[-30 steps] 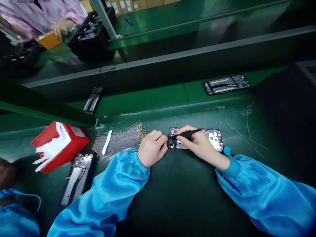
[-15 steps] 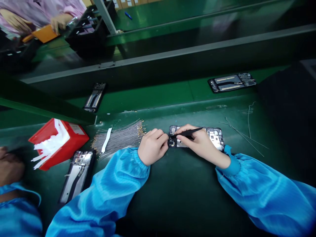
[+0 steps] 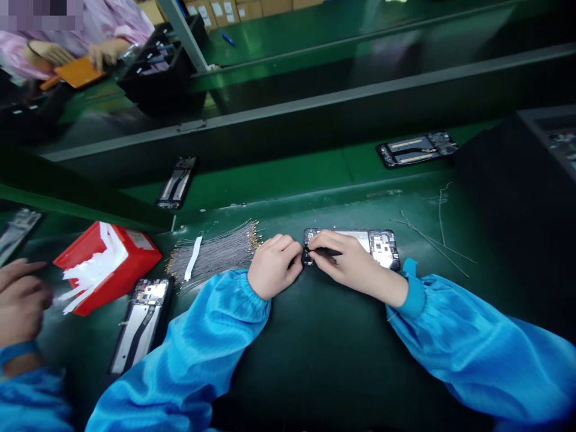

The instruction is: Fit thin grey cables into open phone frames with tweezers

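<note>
An opened phone (image 3: 382, 247) with bare circuit boards lies crosswise on the green bench. My left hand (image 3: 275, 267) is closed at its left end, curled fingers gripping that edge; the fingertips are partly hidden. Over the same end my right hand (image 3: 346, 258) pinches a slim black tool with a tapered end (image 3: 330, 252). The tool's working tip is at the phone's left end, mostly covered by the fingers. Left of my left hand is a bundle of thin grey cables (image 3: 220, 252) with gold-coloured ends, a white paper strip (image 3: 193, 258) across it.
A red bin (image 3: 130, 264) holds white strips. Another opened phone (image 3: 141, 324) lies below it; others (image 3: 177, 183) (image 3: 416, 150) lie behind. Loose wires (image 3: 432, 240) are at right, near a black box (image 3: 504, 180). A co-worker's hand (image 3: 20, 300) reaches in at left.
My right hand has tilted, so less of the black tool shows. The co-worker's hand at left has moved up with fingers extended. The view has shifted slightly.
</note>
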{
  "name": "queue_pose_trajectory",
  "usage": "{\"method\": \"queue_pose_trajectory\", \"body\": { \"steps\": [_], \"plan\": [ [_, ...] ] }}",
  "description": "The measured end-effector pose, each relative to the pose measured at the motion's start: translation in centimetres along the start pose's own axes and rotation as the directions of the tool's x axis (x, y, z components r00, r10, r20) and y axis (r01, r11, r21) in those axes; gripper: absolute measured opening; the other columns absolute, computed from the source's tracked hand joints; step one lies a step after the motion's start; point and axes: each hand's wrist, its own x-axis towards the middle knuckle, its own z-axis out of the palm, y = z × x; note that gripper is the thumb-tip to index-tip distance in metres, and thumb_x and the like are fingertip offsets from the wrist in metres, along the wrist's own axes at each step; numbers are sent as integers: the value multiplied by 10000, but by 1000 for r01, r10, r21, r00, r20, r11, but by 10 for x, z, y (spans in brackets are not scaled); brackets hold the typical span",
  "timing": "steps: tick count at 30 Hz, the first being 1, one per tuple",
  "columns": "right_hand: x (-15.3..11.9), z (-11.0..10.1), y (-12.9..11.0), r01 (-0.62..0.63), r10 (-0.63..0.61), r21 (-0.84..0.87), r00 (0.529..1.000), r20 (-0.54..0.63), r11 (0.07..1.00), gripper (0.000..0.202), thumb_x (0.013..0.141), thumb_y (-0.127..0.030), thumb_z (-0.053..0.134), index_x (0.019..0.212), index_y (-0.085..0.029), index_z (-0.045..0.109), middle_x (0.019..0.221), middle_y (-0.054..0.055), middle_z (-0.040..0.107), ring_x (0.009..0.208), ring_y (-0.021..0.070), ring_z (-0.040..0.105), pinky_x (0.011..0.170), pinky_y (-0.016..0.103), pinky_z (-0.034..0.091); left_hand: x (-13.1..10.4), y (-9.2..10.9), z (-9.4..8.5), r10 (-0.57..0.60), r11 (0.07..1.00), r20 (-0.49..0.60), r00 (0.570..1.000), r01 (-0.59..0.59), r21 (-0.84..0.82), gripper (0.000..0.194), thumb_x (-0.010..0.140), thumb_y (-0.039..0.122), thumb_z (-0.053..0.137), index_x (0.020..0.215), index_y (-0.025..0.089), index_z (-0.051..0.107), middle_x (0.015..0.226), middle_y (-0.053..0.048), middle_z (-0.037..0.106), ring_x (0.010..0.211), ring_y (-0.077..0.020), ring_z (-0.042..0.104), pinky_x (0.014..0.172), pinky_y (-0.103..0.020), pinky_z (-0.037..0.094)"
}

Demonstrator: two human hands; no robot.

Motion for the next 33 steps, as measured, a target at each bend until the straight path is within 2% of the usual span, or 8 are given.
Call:
{"method": "queue_pose_trajectory", "body": {
  "steps": [4, 6, 8, 12, 16, 22, 27, 33],
  "plan": [
    [-18, -25, 12, -69, 59, -36, 973, -222, 997, 65, 826, -160, 456, 827, -204, 504, 807, 41, 553, 760, 162, 533, 676, 301, 440, 0, -13, -9, 14, 998, 21, 1000, -15, 53, 165, 862, 209, 403, 822, 173, 560, 787, -37, 548, 759, -156, 489, 690, -264, 403],
    [-37, -43, 21, -187, 102, -187, 916, -389, 964, 66, 813, -162, 462, 773, -208, 488, 744, 35, 516, 692, 170, 505, 623, 315, 408, 0, -15, -12, 102, 991, 76, 992, -108, 77, 159, 866, 195, 400, 864, 177, 558, 826, -40, 552, 774, -159, 491, 695, -267, 400],
    [-57, -57, 30, -319, 167, -276, 872, -460, 907, 89, 821, -176, 445, 746, -210, 477, 695, 28, 489, 620, 170, 475, 574, 323, 374, 0, -12, -14, 232, 967, 133, 964, -243, 77, 160, 872, 194, 396, 872, 187, 556, 826, -32, 548, 758, -155, 485, 675, -264, 390],
    [-79, -60, 34, -380, 263, -250, 879, -398, 891, 67, 837, -206, 450, 784, -206, 491, 711, 28, 525, 626, 167, 499, 586, 321, 382, -1, 5, -12, 412, 895, 151, 899, -430, 118, 195, 878, 164, 366, 810, 191, 546, 803, -26, 538, 713, -150, 458, 629, -271, 354],
    [-77, -49, 23, -300, 250, -121, 915, -317, 946, 33, 835, -208, 479, 834, -204, 512, 774, 31, 551, 704, 165, 535, 637, 309, 418, 0, 20, -6, 445, 875, 151, 883, -464, 134, 166, 872, 177, 386, 786, 177, 529, 780, -29, 519, 706, -153, 440, 635, -285, 341],
    [-83, -45, 12, -231, 255, 119, 931, -263, 966, 97, 820, -197, 530, 902, -234, 565, 906, 44, 591, 849, 181, 570, 757, 347, 453, 10, 36, 5, 419, 897, 138, 897, -433, 87, 125, 840, 189, 414, 791, 172, 528, 786, -34, 514, 739, -168, 435, 645, -308, 322],
    [-88, -43, 12, -245, 280, 164, 926, -253, 956, 107, 804, -187, 554, 900, -227, 579, 882, 41, 609, 835, 179, 581, 746, 348, 467, 17, 45, 15, 330, 937, 67, 942, -335, 97, 124, 841, 191, 419, 791, 178, 532, 745, -19, 502, 710, -162, 428, 622, -302, 303],
    [-85, -42, 13, -244, 279, 171, 933, -227, 955, 90, 803, -195, 555, 885, -213, 588, 857, 46, 615, 817, 175, 582, 728, 340, 471, 18, 48, 19, 340, 932, 20, 940, -340, 125, 169, 856, 172, 404, 764, 173, 546, 724, -22, 510, 698, -156, 427, 617, -300, 292]
  ]
}}
